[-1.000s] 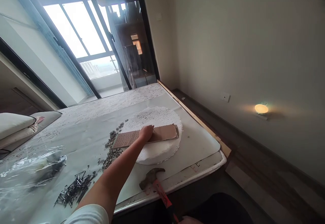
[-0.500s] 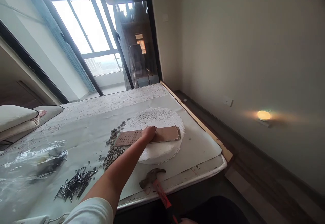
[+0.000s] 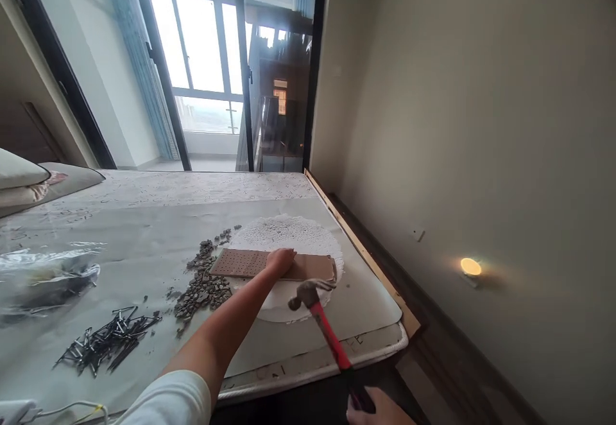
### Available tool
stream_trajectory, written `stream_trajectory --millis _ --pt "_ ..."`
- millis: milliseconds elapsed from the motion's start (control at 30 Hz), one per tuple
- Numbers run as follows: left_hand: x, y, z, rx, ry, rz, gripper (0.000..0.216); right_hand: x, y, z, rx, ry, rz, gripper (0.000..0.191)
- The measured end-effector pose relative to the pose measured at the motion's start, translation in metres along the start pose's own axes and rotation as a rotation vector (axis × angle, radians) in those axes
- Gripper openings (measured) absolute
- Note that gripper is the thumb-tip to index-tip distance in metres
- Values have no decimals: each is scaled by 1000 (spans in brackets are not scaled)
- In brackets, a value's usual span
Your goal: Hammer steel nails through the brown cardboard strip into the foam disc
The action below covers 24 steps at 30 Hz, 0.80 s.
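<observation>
A brown board [image 3: 240, 262] dotted with small holes on its left part lies across a white round foam-like slab [image 3: 283, 227]. My left hand [image 3: 280, 261] rests on the board's middle with its fingers drawn together; what they pinch, if anything, is hidden. At the bottom edge my right hand [image 3: 378, 407] grips the dark handle of a claw hammer [image 3: 332, 341] with a red shaft. The hammer's metal head is raised in front of the slab's near edge, to the right of my left forearm.
Grey stone chips [image 3: 205, 290] are heaped left of the slab. A pile of dark nails [image 3: 110, 338] lies nearer me, beside a clear plastic bag [image 3: 48, 284]. A white cable [image 3: 72, 406] runs at bottom left. A wooden rail [image 3: 356, 239] edges the mattress's right side.
My right hand has come up into view, lifting the hammer head up and to the right, closer to the board. The camera has turned slightly. My left hand stays on the board.
</observation>
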State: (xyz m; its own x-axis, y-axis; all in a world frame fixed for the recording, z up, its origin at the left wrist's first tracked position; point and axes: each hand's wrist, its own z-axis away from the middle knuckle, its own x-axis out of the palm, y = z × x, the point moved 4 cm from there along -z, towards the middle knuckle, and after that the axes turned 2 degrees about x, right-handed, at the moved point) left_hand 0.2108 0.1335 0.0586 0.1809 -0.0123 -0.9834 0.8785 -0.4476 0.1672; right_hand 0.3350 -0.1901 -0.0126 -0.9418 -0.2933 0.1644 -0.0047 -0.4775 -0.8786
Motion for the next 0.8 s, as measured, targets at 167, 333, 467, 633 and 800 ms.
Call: stream_trajectory --millis 167,333,467,633,800 --pt "6 -12 3 -21 105 166 38 -34 -73 0 2 207 53 38" --pt "7 -22 1 -31 143 325 29 -38 -140 -25 79 312 124 38" --pt "9 -23 1 -34 125 339 27 -29 -179 -37 44 363 202 34" --pt "6 -22 4 -62 89 361 31 -18 -182 -57 168 326 197 34" --pt "4 -21 4 -63 98 354 28 -13 -193 -61 184 309 188 35"
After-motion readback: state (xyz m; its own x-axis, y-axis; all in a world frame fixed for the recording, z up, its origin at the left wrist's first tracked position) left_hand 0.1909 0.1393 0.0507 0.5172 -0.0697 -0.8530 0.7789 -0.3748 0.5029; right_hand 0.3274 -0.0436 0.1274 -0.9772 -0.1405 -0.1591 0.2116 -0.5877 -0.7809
